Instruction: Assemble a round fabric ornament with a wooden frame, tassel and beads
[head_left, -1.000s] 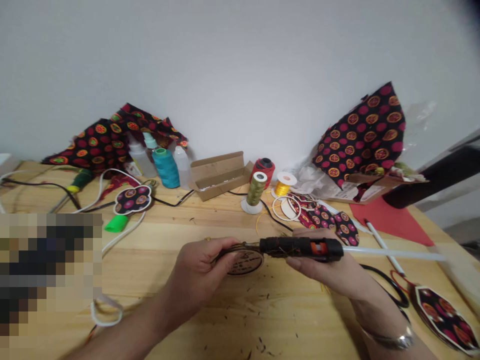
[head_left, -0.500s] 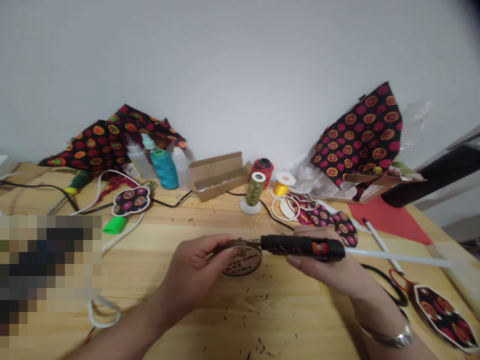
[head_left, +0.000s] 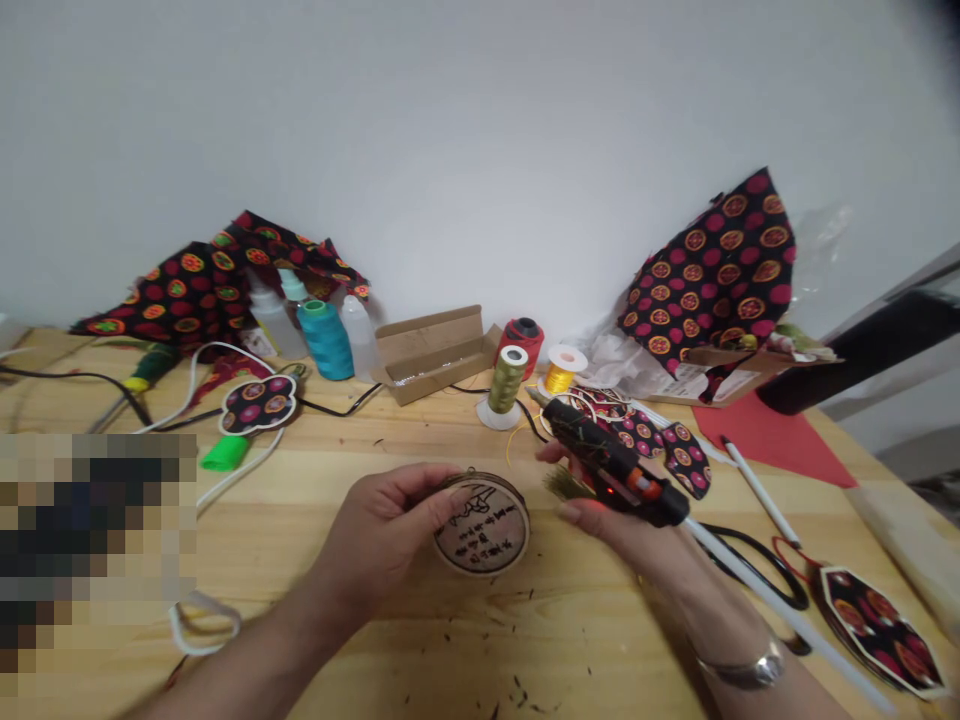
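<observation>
My left hand (head_left: 386, 525) is closed on the edge of a round pendant (head_left: 487, 540) with a pale rim, a line drawing and dark handwritten marks on its face. A small metal loop tops it. My right hand (head_left: 637, 550) is closed around a black hot glue gun (head_left: 592, 450), its nozzle tilted up and left, apart from the pendant. From the gun's back a long white glue stick (head_left: 780, 605) slants down to the right. An olive-green tuft of threads (head_left: 566, 485) sticks out at my right fingers; how it is held is partly hidden.
Behind stand thread spools in teal (head_left: 327, 340), olive (head_left: 510, 378) and yellow (head_left: 561, 375), plus an open cardboard box (head_left: 435, 360). A flower-shaped patterned piece (head_left: 259, 403) and a green cap (head_left: 225, 453) lie left. At right are a white pen (head_left: 761, 490) and an octagonal patterned piece (head_left: 877, 630).
The glue gun has swung away from the pendant, its nozzle rising and its glue stick dropping. The pendant has tipped so its face shows more fully. The green tuft has come into sight.
</observation>
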